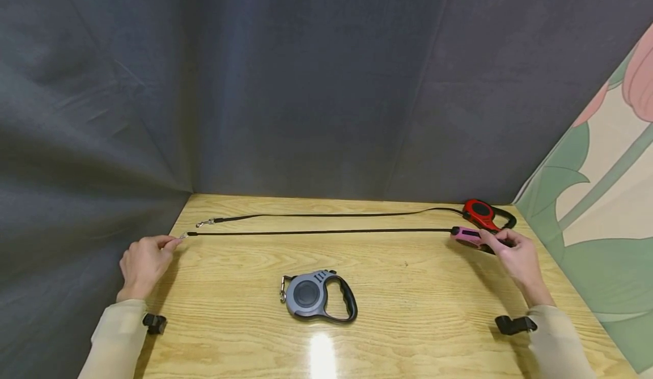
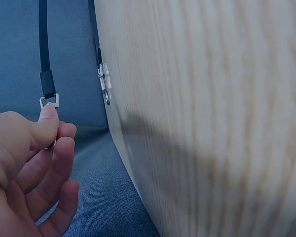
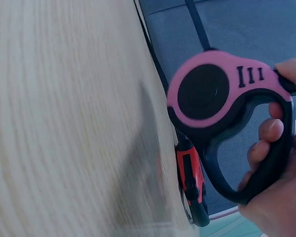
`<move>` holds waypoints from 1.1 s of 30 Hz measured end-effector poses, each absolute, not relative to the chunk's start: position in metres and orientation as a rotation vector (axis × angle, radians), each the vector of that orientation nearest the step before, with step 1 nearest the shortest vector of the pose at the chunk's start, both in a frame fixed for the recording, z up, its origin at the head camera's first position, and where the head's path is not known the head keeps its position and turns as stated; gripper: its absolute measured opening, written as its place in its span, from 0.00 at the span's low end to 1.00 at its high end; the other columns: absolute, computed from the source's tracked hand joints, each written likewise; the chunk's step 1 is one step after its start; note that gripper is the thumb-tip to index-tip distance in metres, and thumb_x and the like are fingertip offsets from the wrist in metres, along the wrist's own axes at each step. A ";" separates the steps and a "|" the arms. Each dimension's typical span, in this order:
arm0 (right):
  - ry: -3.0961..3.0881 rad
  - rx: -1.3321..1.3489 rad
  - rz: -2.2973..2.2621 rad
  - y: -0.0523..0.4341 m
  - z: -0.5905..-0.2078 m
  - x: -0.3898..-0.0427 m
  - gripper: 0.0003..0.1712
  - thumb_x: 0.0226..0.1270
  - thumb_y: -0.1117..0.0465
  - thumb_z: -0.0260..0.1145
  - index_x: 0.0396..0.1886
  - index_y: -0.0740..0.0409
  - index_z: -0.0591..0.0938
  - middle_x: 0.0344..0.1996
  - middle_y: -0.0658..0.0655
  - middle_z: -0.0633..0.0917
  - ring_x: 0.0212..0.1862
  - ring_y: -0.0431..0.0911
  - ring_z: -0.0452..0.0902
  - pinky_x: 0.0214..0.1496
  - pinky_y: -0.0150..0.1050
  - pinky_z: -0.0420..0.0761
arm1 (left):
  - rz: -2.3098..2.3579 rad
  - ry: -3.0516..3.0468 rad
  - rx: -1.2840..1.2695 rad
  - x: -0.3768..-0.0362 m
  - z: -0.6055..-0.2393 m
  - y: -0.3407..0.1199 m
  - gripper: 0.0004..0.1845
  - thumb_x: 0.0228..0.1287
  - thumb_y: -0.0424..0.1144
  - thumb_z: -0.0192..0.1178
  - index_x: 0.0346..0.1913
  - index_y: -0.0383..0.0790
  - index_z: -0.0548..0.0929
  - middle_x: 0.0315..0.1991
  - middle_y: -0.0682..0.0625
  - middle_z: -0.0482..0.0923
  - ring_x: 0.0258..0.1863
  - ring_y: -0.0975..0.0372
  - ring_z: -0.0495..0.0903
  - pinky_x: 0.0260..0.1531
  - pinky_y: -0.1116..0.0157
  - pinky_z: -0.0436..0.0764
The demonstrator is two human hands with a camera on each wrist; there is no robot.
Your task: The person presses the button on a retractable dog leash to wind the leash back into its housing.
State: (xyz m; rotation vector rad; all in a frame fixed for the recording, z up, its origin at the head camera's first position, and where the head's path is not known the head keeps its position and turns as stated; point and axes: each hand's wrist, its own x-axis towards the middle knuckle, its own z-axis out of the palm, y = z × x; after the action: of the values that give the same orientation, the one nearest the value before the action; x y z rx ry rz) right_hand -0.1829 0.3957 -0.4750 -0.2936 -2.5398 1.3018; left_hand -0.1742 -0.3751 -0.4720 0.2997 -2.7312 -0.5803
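My right hand (image 1: 512, 248) grips the black handle of a pink retractable leash (image 1: 466, 236) at the table's right side; the pink case (image 3: 217, 91) fills the right wrist view, thumb on its top button. Its black strap (image 1: 316, 232) runs taut across the table to my left hand (image 1: 145, 260), which pinches the metal clip (image 2: 49, 103) at the strap's end. A red retractable leash (image 1: 482, 213) lies just behind the pink one, its strap (image 1: 326, 215) pulled out leftward to a clip (image 1: 205, 222) resting on the table.
A grey retractable leash (image 1: 316, 296) lies wound in at the middle front of the wooden table (image 1: 408, 288). Dark grey cloth (image 1: 306, 84) hangs behind and to the left. A flower-patterned panel (image 1: 607, 186) stands on the right.
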 end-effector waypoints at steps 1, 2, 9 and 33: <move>-2.537 -0.305 1.314 0.396 -0.474 -0.182 0.26 0.72 0.42 0.72 0.28 0.59 0.79 0.19 0.37 0.67 0.26 0.38 0.61 0.27 0.42 0.60 | -0.582 -2.734 0.301 -0.174 -0.472 -0.375 0.16 0.74 0.47 0.69 0.49 0.37 0.94 0.45 0.31 0.90 0.34 0.36 0.85 0.27 0.48 0.75; -2.533 -0.313 1.329 0.396 -0.474 -0.182 0.26 0.72 0.41 0.72 0.29 0.59 0.79 0.19 0.37 0.68 0.26 0.38 0.61 0.28 0.42 0.60 | -0.584 -2.736 0.301 -0.174 -0.472 -0.375 0.16 0.75 0.47 0.68 0.49 0.37 0.94 0.45 0.31 0.90 0.34 0.36 0.85 0.27 0.48 0.75; -2.515 -0.244 1.390 0.394 -0.473 -0.182 0.25 0.74 0.44 0.71 0.32 0.63 0.82 0.20 0.34 0.72 0.30 0.38 0.63 0.31 0.40 0.61 | -0.610 -2.741 0.290 -0.174 -0.472 -0.372 0.17 0.74 0.50 0.69 0.49 0.39 0.94 0.43 0.32 0.90 0.23 0.49 0.80 0.22 0.57 0.70; -2.584 -0.075 1.419 0.371 -0.470 -0.186 0.26 0.77 0.48 0.70 0.30 0.68 0.78 0.24 0.36 0.74 0.31 0.37 0.66 0.32 0.40 0.64 | -0.615 -2.748 0.220 -0.176 -0.472 -0.360 0.19 0.74 0.51 0.69 0.52 0.38 0.93 0.30 0.37 0.89 0.15 0.56 0.64 0.18 0.60 0.62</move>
State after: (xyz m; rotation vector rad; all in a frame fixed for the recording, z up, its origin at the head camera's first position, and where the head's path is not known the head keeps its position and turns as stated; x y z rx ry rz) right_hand -0.1858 0.3710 -0.4698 -0.0746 -2.5839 1.4193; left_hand -0.1757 -0.3598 -0.4717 0.2199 -2.7482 -0.6154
